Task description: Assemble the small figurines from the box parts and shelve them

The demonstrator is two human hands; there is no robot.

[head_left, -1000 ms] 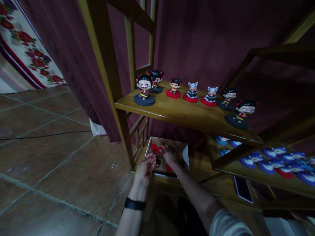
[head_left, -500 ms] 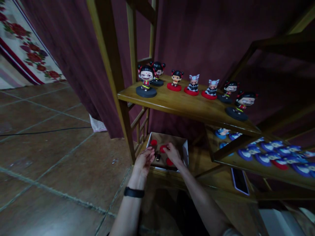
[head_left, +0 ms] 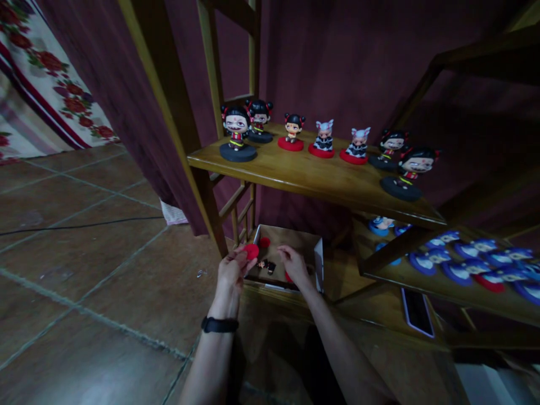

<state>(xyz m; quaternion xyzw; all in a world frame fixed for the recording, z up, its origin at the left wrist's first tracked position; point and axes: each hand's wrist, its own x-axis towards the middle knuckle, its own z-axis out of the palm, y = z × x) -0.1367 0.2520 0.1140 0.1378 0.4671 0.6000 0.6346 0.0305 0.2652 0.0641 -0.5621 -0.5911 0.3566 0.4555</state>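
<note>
My left hand [head_left: 232,270] grips a round red base [head_left: 251,251] at its edge, above the left side of a shallow cardboard box [head_left: 319,261]. Over the middle of that box is my right hand [head_left: 292,263], its fingers bent and slightly apart, with nothing visible in them. A small dark-haired figurine [head_left: 267,266] lies on its side in the box between the hands. Behind it rests another red base [head_left: 265,242]. A further red base [head_left: 288,277] is mostly covered by my right hand.
Figurines on black and red bases, such as a grinning one [head_left: 237,126], line the wooden shelf [head_left: 304,174] above the box. Several blue-based figurines [head_left: 466,270] stand on a lower shelf at right. A phone [head_left: 417,312] lies below them. A wooden post [head_left: 169,112] rises at left.
A red base has passed from my right hand's fingers into my left hand, which has moved slightly left. The figurine in the box shows more fully. The view has shifted slightly.
</note>
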